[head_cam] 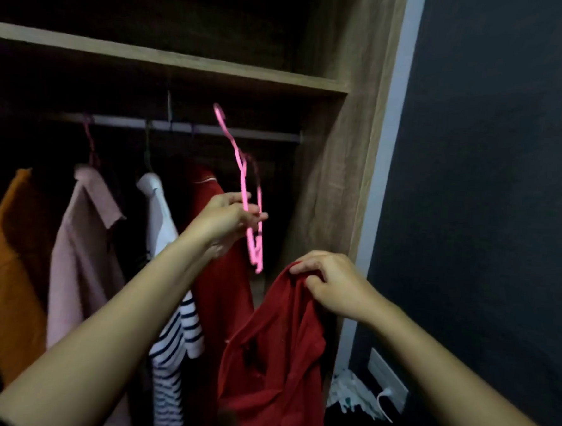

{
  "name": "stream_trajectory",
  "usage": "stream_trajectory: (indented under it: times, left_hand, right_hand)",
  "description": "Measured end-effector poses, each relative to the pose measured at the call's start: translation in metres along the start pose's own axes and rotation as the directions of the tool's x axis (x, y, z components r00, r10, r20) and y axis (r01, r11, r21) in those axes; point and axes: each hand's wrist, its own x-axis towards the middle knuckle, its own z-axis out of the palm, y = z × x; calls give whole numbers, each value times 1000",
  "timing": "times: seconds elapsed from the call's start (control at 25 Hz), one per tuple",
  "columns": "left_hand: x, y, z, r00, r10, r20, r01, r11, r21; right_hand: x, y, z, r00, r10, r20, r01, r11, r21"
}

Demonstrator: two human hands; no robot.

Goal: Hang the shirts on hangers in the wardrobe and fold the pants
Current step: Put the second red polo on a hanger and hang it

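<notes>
While the left hand (226, 222) pinched a thin pink plastic hanger (244, 190) between thumb and fingers, hook uppermost and tilted to the left, the right hand (334, 285) clutched a bunched red fabric shirt (275, 344) by its upper edge. The shirt drooped below that hand, off the hanger and just right of it. Both were raised before the open wood-grain wardrobe (347, 184). The hanger's hook crossed the grey metal rail (277, 136); whether they touched could not be told. On that rail hung, from left to right, an orange garment (10, 262), a pale pink collared shirt (86, 250), a white-collared navy-striped top (169, 354) and another red garment (218, 301). A wooden shelf (167, 59) ran above. To the right stood a dark wall (488, 192) with a white wall socket (389, 377) low down.
</notes>
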Motion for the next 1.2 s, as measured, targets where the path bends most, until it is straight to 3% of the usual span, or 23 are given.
stream_trajectory:
  times: [0.16, 0.36, 0.52, 0.6, 0.72, 0.92, 1.04, 1.12, 1.2]
  left_hand:
    - [-69, -19, -72, 979, 32, -199, 10, 979, 205]
    - [-149, -49, -134, 972, 147, -183, -59, 906, 419]
    - [-206, -67, -172, 948, 250, -195, -91, 804, 588]
    - [-236, -77, -188, 927, 292, -237, -78, 766, 637]
    - [-268, -89, -191, 914, 302, -272, -30, 718, 695]
    - [-288, -101, -174, 843, 407, -350, -52, 710, 702]
    - [-305, -114, -176, 809, 443, -386, -63, 719, 692]
    - [-309, -122, -169, 823, 449, -348, -50, 666, 744]
    - [-306, -129, -147, 817, 507, -275, -92, 585, 806]
  right_hand:
    - [-5, 3, 8, 998, 1, 58, 2, 999, -49]
    - [-10, 6, 35, 992, 54, 115, -50, 998, -37]
    - [-32, 10, 35, 996, 28, 90, -40, 990, 132]
    - [-41, 9, 31, 992, 36, 123, -41, 998, 39]
    - [-50, 6, 35, 980, -8, 197, 16, 999, -40]
    - [-64, -8, 34, 999, 21, 47, -25, 996, 87]
    - [-70, -5, 16, 997, 47, 67, -55, 990, 128]
    - [-76, -13, 7, 995, 51, 90, -61, 992, 111]
    - [-84, -35, 11, 989, -70, 130, 66, 997, 38]
